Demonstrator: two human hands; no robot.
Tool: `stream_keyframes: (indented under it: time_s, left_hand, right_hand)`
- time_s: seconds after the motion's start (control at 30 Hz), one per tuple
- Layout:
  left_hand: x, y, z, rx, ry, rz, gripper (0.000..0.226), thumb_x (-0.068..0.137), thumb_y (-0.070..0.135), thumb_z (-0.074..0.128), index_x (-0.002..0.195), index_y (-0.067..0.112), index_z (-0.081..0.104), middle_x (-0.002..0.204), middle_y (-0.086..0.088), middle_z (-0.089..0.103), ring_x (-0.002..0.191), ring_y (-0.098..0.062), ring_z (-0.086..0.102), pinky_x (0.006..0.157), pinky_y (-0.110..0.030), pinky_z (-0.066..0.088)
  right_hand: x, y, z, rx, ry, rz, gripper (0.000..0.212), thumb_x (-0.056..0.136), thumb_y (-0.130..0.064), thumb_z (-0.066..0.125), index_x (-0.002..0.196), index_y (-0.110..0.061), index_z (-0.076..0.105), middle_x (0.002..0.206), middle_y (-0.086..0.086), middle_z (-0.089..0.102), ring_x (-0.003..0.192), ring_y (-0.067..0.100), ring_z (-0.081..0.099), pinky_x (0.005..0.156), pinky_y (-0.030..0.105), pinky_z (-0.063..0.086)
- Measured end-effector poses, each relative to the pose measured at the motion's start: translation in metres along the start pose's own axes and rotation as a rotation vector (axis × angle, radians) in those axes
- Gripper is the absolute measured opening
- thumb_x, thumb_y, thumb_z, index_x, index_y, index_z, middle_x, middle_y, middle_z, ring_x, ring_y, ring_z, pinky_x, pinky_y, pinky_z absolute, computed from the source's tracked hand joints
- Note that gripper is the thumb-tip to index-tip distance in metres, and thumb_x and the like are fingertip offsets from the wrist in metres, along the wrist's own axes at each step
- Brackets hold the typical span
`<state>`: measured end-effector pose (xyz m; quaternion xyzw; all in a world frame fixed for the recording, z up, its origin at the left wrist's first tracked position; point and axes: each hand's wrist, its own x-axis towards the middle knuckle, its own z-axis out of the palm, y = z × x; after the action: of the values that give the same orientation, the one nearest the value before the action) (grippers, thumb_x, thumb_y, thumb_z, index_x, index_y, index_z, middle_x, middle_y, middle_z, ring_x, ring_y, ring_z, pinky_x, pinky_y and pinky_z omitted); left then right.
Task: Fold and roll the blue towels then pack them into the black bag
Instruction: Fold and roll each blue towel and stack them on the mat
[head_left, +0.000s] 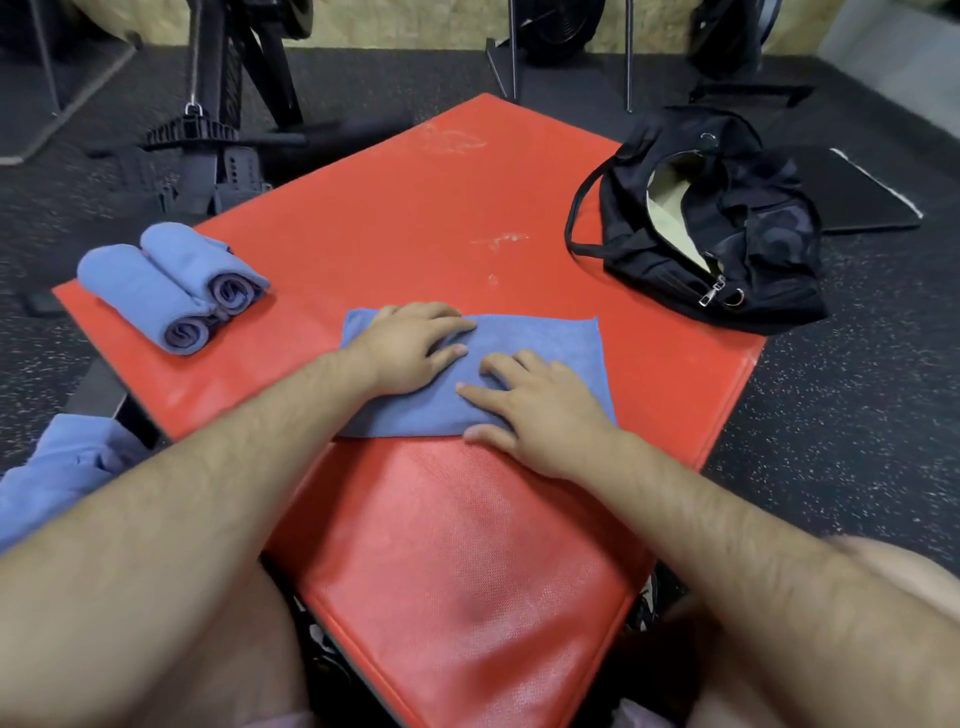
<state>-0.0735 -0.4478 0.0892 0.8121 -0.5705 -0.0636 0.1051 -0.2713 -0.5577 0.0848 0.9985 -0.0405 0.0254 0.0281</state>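
The left grip and right grip lay flat, fingers straight and clasping nothing, on one folded towel in the middle of the desk. Two rolled towels sat side by side at its left corner, and one open bag at its right.

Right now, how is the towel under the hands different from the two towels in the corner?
The flat towel lies spread as a rectangle; the rolled towels are wound into tubes with spiral ends. The flat towel is pressed by the left hand and right hand; the rolled towels lie untouched, side by side. Both are blue, on the mat, outside the bag.
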Motion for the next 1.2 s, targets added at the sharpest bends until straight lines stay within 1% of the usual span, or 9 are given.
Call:
stream_keyframes:
  time_s: [0.13, 0.33, 0.47, 0.57, 0.67, 0.77, 0.9, 1.07, 1.2]
  left_hand:
    - [-0.009, -0.006, -0.008, 0.102, 0.097, -0.090, 0.036, 0.096, 0.043, 0.058, 0.123, 0.021, 0.066, 0.115, -0.005, 0.063, 0.112, -0.028, 0.059, 0.088, -0.039, 0.043]
    - [-0.053, 0.006, -0.001, 0.035, 0.126, -0.203, 0.033, 0.090, 0.044, 0.065, 0.076, 0.017, 0.053, 0.084, -0.004, 0.057, 0.084, -0.028, 0.057, 0.064, -0.035, 0.037]
    - [-0.063, 0.019, 0.015, 0.121, 0.221, -0.025, 0.045, 0.090, 0.055, 0.046, 0.108, 0.019, 0.064, 0.122, -0.004, 0.059, 0.112, -0.029, 0.057, 0.086, -0.042, 0.049]
    - [-0.070, 0.026, 0.031, 0.083, 0.023, -0.037, 0.080, 0.091, 0.069, 0.020, 0.154, 0.022, 0.036, 0.164, -0.001, 0.026, 0.152, -0.024, 0.022, 0.121, -0.043, 0.023]
    - [-0.079, 0.027, 0.037, 0.055, -0.026, -0.061, 0.086, 0.087, 0.071, 0.006, 0.160, 0.025, 0.014, 0.167, 0.003, 0.006, 0.155, -0.020, 0.003, 0.125, -0.042, 0.006]
    - [-0.088, 0.030, 0.028, 0.093, -0.033, -0.024, 0.087, 0.088, 0.071, 0.007, 0.159, 0.024, 0.022, 0.167, -0.001, 0.013, 0.155, -0.022, 0.009, 0.124, -0.043, 0.009]
    - [-0.117, 0.044, 0.026, 0.064, 0.068, 0.209, 0.057, 0.091, 0.069, 0.044, 0.130, 0.029, 0.057, 0.139, 0.004, 0.050, 0.128, -0.022, 0.049, 0.099, -0.046, 0.046]
    - [-0.136, 0.047, 0.023, 0.010, 0.165, 0.252, 0.030, 0.093, 0.046, 0.052, 0.102, 0.021, 0.065, 0.108, 0.001, 0.058, 0.097, -0.025, 0.056, 0.081, -0.043, 0.049]
    - [-0.146, 0.029, 0.023, -0.111, 0.120, 0.208, 0.037, 0.088, 0.057, 0.059, 0.108, 0.027, 0.069, 0.115, 0.008, 0.060, 0.106, -0.018, 0.057, 0.091, -0.046, 0.048]
  right_hand:
    - [0.008, 0.025, 0.002, -0.095, 0.054, 0.111, 0.043, 0.091, -0.042, 0.041, 0.123, -0.033, 0.068, 0.115, 0.005, 0.063, 0.099, 0.032, 0.059, 0.072, 0.039, 0.044]
    - [0.019, 0.028, -0.016, 0.059, 0.008, 0.272, 0.048, 0.094, -0.023, 0.046, 0.142, -0.026, 0.050, 0.150, 0.006, 0.041, 0.132, 0.034, 0.038, 0.092, 0.044, 0.044]
    - [0.005, 0.004, -0.002, 0.185, -0.111, 0.128, 0.063, 0.102, -0.055, 0.025, 0.158, -0.027, 0.026, 0.167, 0.001, 0.018, 0.154, 0.025, 0.012, 0.120, 0.046, 0.026]
    - [-0.011, 0.001, 0.010, 0.210, -0.156, 0.121, 0.080, 0.093, -0.067, 0.005, 0.160, -0.026, 0.013, 0.169, -0.002, 0.004, 0.155, 0.018, -0.002, 0.125, 0.044, 0.011]
    - [-0.025, 0.006, 0.011, 0.242, -0.126, 0.111, 0.065, 0.104, -0.056, 0.021, 0.161, -0.025, 0.013, 0.169, 0.000, 0.001, 0.155, 0.017, -0.006, 0.126, 0.043, 0.008]
    - [-0.041, 0.010, 0.004, 0.312, -0.072, 0.048, 0.056, 0.105, -0.048, 0.038, 0.156, -0.026, 0.033, 0.167, 0.005, 0.016, 0.155, 0.025, 0.005, 0.125, 0.040, 0.013]
    - [-0.066, 0.007, 0.002, 0.381, 0.102, -0.031, 0.035, 0.094, -0.031, 0.066, 0.126, -0.015, 0.069, 0.136, 0.012, 0.056, 0.128, 0.032, 0.047, 0.112, 0.032, 0.030]
    - [-0.078, -0.016, 0.002, 0.442, 0.150, -0.054, 0.023, 0.087, -0.013, 0.066, 0.109, -0.013, 0.073, 0.110, 0.004, 0.061, 0.108, 0.026, 0.053, 0.100, 0.028, 0.038]
    - [-0.075, -0.012, -0.008, 0.381, 0.062, -0.072, 0.021, 0.089, -0.021, 0.068, 0.109, -0.019, 0.072, 0.105, -0.002, 0.059, 0.104, 0.020, 0.048, 0.094, 0.032, 0.043]
